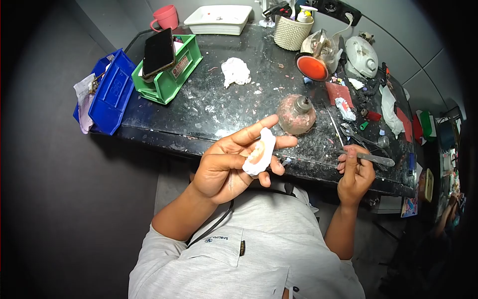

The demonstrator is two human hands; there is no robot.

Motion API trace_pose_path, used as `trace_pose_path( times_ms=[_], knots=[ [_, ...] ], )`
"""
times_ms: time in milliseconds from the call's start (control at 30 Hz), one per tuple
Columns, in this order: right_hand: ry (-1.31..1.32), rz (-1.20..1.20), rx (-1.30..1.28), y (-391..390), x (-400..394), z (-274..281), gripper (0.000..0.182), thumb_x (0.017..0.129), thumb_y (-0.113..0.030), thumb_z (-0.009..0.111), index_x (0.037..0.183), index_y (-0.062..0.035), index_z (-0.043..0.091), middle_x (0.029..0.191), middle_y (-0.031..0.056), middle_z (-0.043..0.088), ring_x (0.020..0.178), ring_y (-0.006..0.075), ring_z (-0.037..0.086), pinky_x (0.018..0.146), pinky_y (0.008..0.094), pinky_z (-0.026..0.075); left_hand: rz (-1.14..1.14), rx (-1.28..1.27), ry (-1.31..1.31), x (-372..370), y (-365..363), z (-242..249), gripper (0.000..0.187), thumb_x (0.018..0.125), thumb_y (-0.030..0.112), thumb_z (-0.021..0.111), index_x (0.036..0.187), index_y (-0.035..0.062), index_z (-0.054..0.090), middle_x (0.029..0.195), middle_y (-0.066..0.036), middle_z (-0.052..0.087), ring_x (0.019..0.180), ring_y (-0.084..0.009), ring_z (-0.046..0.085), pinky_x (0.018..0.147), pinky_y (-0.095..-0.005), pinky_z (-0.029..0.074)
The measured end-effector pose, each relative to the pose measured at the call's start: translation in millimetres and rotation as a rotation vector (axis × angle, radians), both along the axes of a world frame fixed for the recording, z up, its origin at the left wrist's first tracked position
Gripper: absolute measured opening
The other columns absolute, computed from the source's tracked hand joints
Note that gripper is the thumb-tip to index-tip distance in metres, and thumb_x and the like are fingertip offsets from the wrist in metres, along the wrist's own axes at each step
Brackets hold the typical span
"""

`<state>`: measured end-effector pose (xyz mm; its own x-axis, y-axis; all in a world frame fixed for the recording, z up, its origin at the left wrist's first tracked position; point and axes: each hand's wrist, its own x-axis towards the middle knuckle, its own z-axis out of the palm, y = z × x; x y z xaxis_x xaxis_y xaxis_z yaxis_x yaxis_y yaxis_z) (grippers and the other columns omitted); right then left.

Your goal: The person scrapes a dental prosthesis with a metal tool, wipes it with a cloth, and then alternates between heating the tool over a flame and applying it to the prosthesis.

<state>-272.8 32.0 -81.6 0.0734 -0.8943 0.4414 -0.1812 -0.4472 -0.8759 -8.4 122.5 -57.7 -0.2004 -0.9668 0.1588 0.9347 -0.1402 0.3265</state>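
My left hand [226,167] holds a white plaster piece [266,149] with a pinkish, tooth-like part set in it, the thumb on one side and the fingers spread behind. At the right, my right hand [356,172] is closed around a thin metal tool [376,159], whose broad end points right. Between the hands, farther back, stands a round glass bottle [297,115] with a metal neck. The bench surface under it is black and dusted with white.
A blue bin [112,94] and a green bin [169,79] with a phone [159,52] on it stand left. Crumpled white material [235,72], a white tray [218,27] and a holder [293,34] lie behind. Pliers [353,134] and scraps crowd the right.
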Motion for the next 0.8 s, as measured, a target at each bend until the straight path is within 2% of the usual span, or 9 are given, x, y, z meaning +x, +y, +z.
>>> trace_pose_path(
  times_ms=[300,467,567,633,667,800],
  knots=[
    [0.039,-0.01,-0.036,0.9,0.9,-1.0,0.018,0.102,-0.01,0.058,0.098,0.0053,0.065,0.078,0.0062,0.065,0.061,0.0058,0.055,0.054,0.0195,0.043,-0.053,-0.068,-0.085,1.9,5.5,0.4,0.07,0.091,-0.007,0.041,0.155,-0.0066,0.014,0.14,-0.043,0.039,0.098,-0.0434,0.068,0.063,-0.038,0.065],
    [0.049,-0.028,-0.046,1.6,2.8,-1.3,0.017,0.101,-0.01,0.058,0.097,0.0051,0.065,0.078,0.0059,0.065,0.061,0.0057,0.054,0.055,0.0198,0.042,-0.077,-0.046,-0.05,1.4,3.7,1.3,0.071,0.09,-0.009,0.041,0.155,-0.0064,0.013,0.14,-0.044,0.039,0.098,-0.0436,0.068,0.063,-0.0377,0.065],
    [0.068,-0.029,-0.072,1.4,2.6,-2.2,0.017,0.101,-0.01,0.058,0.097,0.0053,0.066,0.077,0.0061,0.065,0.06,0.0058,0.053,0.055,0.0203,0.042,-0.081,-0.096,0.033,-0.2,-0.1,-0.3,0.075,0.088,-0.01,0.044,0.156,-0.005,0.012,0.138,-0.04,0.043,0.1,-0.0421,0.068,0.067,-0.0392,0.066],
    [0.077,-0.034,-0.079,1.3,2.9,-2.5,0.017,0.101,-0.009,0.058,0.097,0.0053,0.066,0.076,0.0062,0.065,0.06,0.0059,0.053,0.055,0.0205,0.042,0.021,-0.034,-0.088,-0.8,-0.2,-0.4,0.077,0.088,-0.01,0.046,0.156,-0.0038,0.012,0.133,-0.036,0.048,0.103,-0.0403,0.066,0.072,-0.0406,0.066],
    [0.078,-0.034,-0.079,1.3,3.1,-2.5,0.017,0.101,-0.009,0.058,0.097,0.0053,0.066,0.076,0.0062,0.065,0.06,0.0059,0.053,0.055,0.0205,0.042,0.033,-0.025,-0.049,-0.8,-1.1,-1.5,0.073,0.089,-0.011,0.045,0.155,-0.005,0.014,0.129,-0.032,0.051,0.105,-0.0385,0.065,0.084,-0.0413,0.064],
    [0.094,-0.037,-0.09,1.2,3.3,-2.8,0.017,0.101,-0.01,0.058,0.097,0.005,0.066,0.075,0.0058,0.065,0.059,0.006,0.053,0.054,0.0208,0.041,0.146,0.107,-0.145,-2.6,0.0,-1.0,0.069,0.09,-0.012,0.043,0.154,-0.0064,0.018,0.128,-0.031,0.052,0.106,-0.0379,0.065,0.093,-0.0415,0.061]
  ],
)
